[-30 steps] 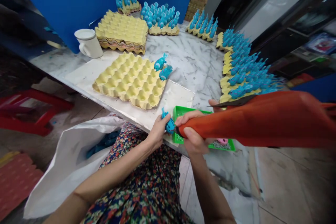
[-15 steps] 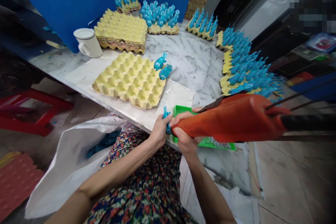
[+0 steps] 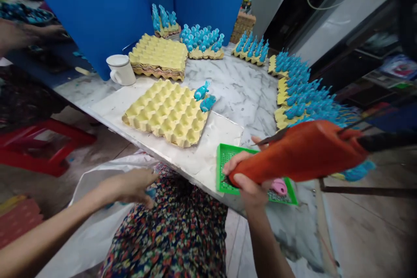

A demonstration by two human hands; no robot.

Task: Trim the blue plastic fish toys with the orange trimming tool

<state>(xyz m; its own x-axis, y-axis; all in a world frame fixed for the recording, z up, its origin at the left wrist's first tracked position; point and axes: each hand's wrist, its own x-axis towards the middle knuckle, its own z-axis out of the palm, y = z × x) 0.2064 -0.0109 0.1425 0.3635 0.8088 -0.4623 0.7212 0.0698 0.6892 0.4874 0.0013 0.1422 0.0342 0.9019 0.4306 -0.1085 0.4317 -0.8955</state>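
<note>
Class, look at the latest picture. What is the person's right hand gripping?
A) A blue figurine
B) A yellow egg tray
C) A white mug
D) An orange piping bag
D: the right hand is wrapped around the orange piping bag, whose tip points down at the green mesh tray.

R hand (image 3: 246,176) is gripping orange piping bag (image 3: 299,154), tip pointing down at green mesh tray (image 3: 224,158) by table edge, w/ pink piece (image 3: 279,186) sitting on tray just beside bag. L hand (image 3: 130,186) is hanging open over white sack (image 3: 94,221), next to floral skirt (image 3: 182,226). On marble table (image 3: 234,89), yellow egg tray (image 3: 166,113) is lying on white board (image 3: 215,165), 2 blue figurines (image 3: 202,91) resting at its corner. More are standing in rows in trays along back & R side, w/ white mug (image 3: 120,69) near stacked yellow trays (image 3: 158,56).
</note>
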